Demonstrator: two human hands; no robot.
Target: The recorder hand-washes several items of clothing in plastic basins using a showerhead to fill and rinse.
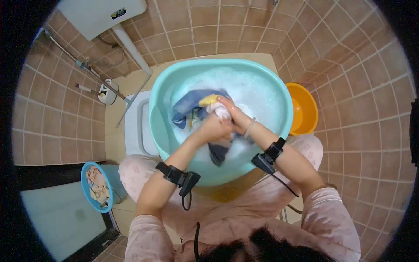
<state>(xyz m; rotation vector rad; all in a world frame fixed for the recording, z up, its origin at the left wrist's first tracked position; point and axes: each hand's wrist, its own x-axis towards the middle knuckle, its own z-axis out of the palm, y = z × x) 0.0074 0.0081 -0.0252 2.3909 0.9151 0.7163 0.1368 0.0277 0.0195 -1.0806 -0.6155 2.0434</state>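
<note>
Both hands meet over a large turquoise tub (pixel 155 126) of sudsy water. My left hand (pixel 213 129) is closed on a wet, pale pinkish-white cloth (pixel 221 112). From the other side my right hand (pixel 237 118) grips the same cloth, fingers wrapped round it. A yellow patch (pixel 209 100) shows at the cloth's far end; whether it is part of the cloth or a separate piece I cannot tell. Just beyond lies a blue garment (pixel 192 103), half in the foam. Dark grey fabric (pixel 218 154) hangs below my hands; its upper part is hidden.
An orange basin (pixel 313 111) stands right of the tub. A white squat toilet (pixel 135 124) is partly covered at the left. Lower left, a blue bucket (pixel 114 183) holds pale clothes. A white cistern (pixel 98 15) and its pipe are on the tiled wall. Cables trail from my wrist straps.
</note>
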